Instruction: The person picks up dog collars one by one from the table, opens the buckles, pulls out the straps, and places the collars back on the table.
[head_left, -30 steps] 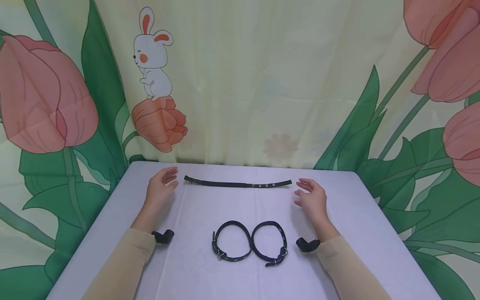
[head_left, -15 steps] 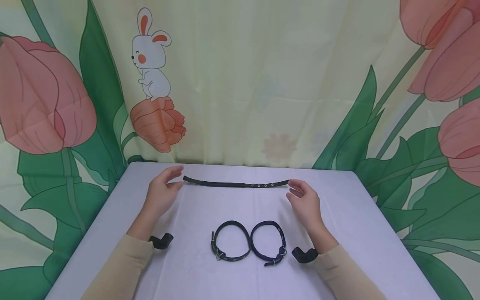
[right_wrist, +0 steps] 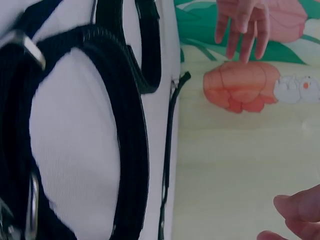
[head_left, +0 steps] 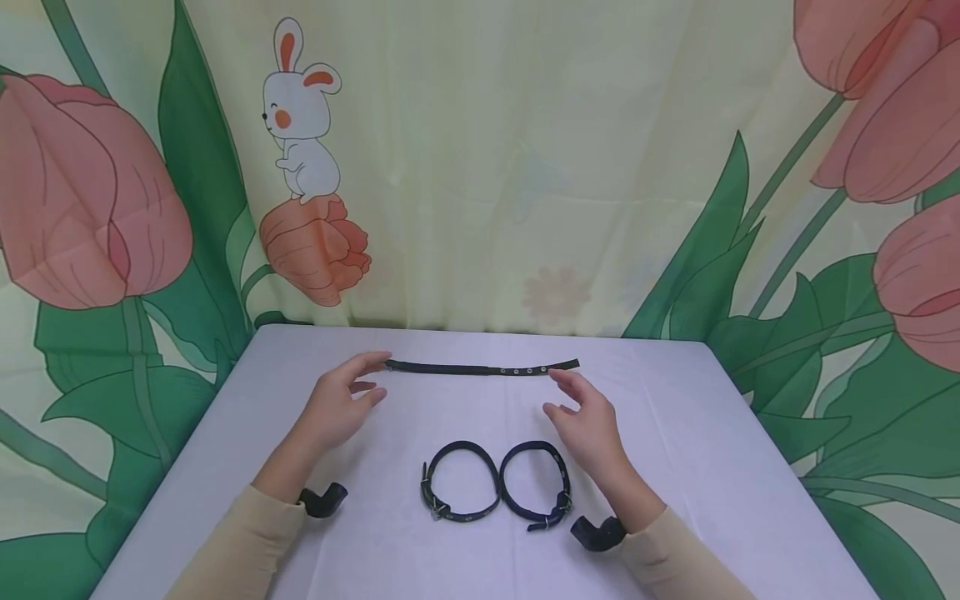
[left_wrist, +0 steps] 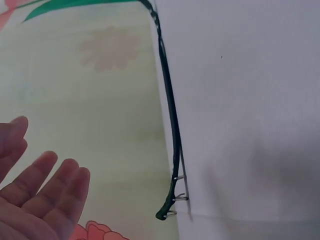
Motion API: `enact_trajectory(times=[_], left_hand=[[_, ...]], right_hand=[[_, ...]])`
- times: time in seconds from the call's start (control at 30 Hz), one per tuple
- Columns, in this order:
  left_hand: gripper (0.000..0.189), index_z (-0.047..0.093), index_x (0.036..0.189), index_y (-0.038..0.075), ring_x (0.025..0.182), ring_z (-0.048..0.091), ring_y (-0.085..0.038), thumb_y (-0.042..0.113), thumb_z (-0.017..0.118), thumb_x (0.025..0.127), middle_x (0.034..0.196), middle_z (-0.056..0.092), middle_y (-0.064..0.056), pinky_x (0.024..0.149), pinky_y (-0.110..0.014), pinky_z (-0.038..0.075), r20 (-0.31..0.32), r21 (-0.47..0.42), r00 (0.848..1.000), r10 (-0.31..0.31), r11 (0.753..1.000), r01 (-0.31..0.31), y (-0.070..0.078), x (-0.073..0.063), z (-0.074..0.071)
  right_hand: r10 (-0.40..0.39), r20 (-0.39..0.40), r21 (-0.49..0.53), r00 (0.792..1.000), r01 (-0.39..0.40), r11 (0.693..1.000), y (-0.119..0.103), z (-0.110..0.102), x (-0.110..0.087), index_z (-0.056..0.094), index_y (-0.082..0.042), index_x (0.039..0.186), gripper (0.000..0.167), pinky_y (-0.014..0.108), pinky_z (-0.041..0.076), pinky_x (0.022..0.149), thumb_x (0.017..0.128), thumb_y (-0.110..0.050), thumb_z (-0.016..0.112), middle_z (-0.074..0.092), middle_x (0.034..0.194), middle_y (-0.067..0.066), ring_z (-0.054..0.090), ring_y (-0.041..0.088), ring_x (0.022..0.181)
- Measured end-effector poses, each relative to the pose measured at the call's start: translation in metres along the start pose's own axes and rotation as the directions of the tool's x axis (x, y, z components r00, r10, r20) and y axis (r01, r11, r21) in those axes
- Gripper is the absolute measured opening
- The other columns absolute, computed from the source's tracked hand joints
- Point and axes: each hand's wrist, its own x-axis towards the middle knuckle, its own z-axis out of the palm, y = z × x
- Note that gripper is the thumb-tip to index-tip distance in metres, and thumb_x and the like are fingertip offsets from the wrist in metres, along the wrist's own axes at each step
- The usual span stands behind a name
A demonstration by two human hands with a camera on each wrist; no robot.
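A black collar point(head_left: 457, 369) with metal eyelets lies stretched out across the far part of the table. My left hand point(head_left: 341, 408) has loosely bent fingers; its fingertips overlap the collar's left end in the head view, but appear apart from it in the left wrist view. My right hand point(head_left: 588, 417) is just in front of the right end, thumb and fingers apart, holding nothing. Nearer to me, two more black collars are buckled into rings side by side: a left looped collar point(head_left: 462, 445) and a right looped collar point(head_left: 535, 445). Metal buckle parts point(left_wrist: 181, 197) show at the stretched collar's end in the left wrist view.
A white cloth covers the table point(head_left: 420, 567). Behind its far edge hangs a curtain point(head_left: 480, 167) printed with tulips and a rabbit. Black wrist cameras point(head_left: 324, 502) sit on both wrists, the right one close beside the right looped collar.
My left hand has moved rightward to the stretched collar's left end. My right hand has moved left and nearer to me, past the right end. The collars lie as before.
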Motion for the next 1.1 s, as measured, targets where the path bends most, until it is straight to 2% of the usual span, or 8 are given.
enact_trajectory(times=[0.13, 0.27, 0.47, 0.6, 0.8, 1.0, 1.1], left_hand=[[0.058, 0.060, 0.150, 0.021, 0.137, 0.065, -0.033, 0.003, 0.077, 0.098, 0.151, 0.065, -0.009, 0.108, -0.052, 0.059, 0.039, -0.007, 0.999, 0.019, 1.000, -0.019, 0.002, -0.004, 0.004], [0.056, 0.062, 0.149, 0.022, 0.132, 0.068, -0.035, 0.006, 0.078, 0.098, 0.149, 0.067, -0.009, 0.106, -0.052, 0.060, 0.090, -0.031, 0.996, -0.004, 0.999, 0.007, 0.003, -0.006, 0.009], [0.056, 0.064, 0.147, 0.023, 0.137, 0.064, -0.037, 0.004, 0.079, 0.096, 0.149, 0.066, -0.005, 0.109, -0.054, 0.058, 0.168, -0.045, 0.986, 0.002, 0.999, 0.006, 0.005, -0.010, 0.017], [0.055, 0.068, 0.143, 0.023, 0.139, 0.063, -0.030, 0.003, 0.081, 0.094, 0.148, 0.068, 0.000, 0.110, -0.049, 0.058, 0.209, -0.043, 0.977, 0.043, 0.998, -0.035, 0.004, -0.013, 0.023], [0.053, 0.070, 0.138, 0.021, 0.140, 0.062, -0.027, -0.001, 0.082, 0.091, 0.149, 0.067, -0.003, 0.107, -0.048, 0.059, 0.262, -0.039, 0.954, 0.143, 0.990, -0.138, 0.002, -0.017, 0.032], [0.049, 0.072, 0.134, 0.019, 0.141, 0.061, -0.028, 0.000, 0.083, 0.090, 0.148, 0.067, -0.004, 0.107, -0.048, 0.059, 0.314, 0.005, 0.937, 0.152, 0.987, -0.162, 0.002, -0.022, 0.041], [0.049, 0.072, 0.133, 0.016, 0.138, 0.063, -0.028, -0.002, 0.084, 0.089, 0.145, 0.068, -0.004, 0.107, -0.051, 0.059, 0.340, 0.008, 0.925, 0.168, 0.983, -0.182, 0.003, -0.024, 0.044]], right_hand=[[-0.043, 0.027, 0.000, 0.999, 0.043, 0.999, -0.006, 0.006, -0.008, 0.062, -0.019, 0.148, 0.054, 0.047, 0.057, 0.108, 0.097, -0.005, 0.077, 0.061, 0.156, 0.005, 0.054, 0.034, 0.151], [-0.072, 0.046, 0.017, 0.996, 0.071, 0.997, -0.011, 0.012, -0.016, 0.064, -0.018, 0.146, 0.055, 0.048, 0.058, 0.106, 0.095, -0.003, 0.079, 0.063, 0.153, 0.006, 0.057, 0.036, 0.148], [-0.085, 0.085, 0.030, 0.993, 0.082, 0.996, -0.014, 0.022, -0.027, 0.067, -0.022, 0.143, 0.056, 0.046, 0.059, 0.105, 0.093, -0.003, 0.081, 0.065, 0.152, 0.001, 0.058, 0.034, 0.147], [-0.102, 0.119, 0.048, 0.988, 0.097, 0.994, -0.015, 0.028, -0.033, 0.068, -0.024, 0.142, 0.058, 0.047, 0.059, 0.105, 0.091, 0.000, 0.082, 0.065, 0.153, 0.000, 0.061, 0.037, 0.143], [-0.117, 0.166, 0.056, 0.979, 0.109, 0.992, -0.016, 0.037, -0.042, 0.069, -0.026, 0.141, 0.059, 0.051, 0.060, 0.101, 0.090, 0.002, 0.082, 0.065, 0.153, 0.002, 0.069, 0.045, 0.130], [-0.188, 0.208, 0.028, 0.960, 0.186, 0.982, -0.015, 0.047, -0.050, 0.070, -0.022, 0.139, 0.059, 0.048, 0.060, 0.103, 0.088, 0.005, 0.083, 0.068, 0.149, 0.002, 0.065, 0.037, 0.138], [-0.221, 0.233, 0.022, 0.947, 0.222, 0.975, -0.014, 0.051, -0.054, 0.070, -0.021, 0.137, 0.057, 0.049, 0.061, 0.101, 0.088, 0.004, 0.084, 0.069, 0.146, 0.002, 0.069, 0.040, 0.132]])
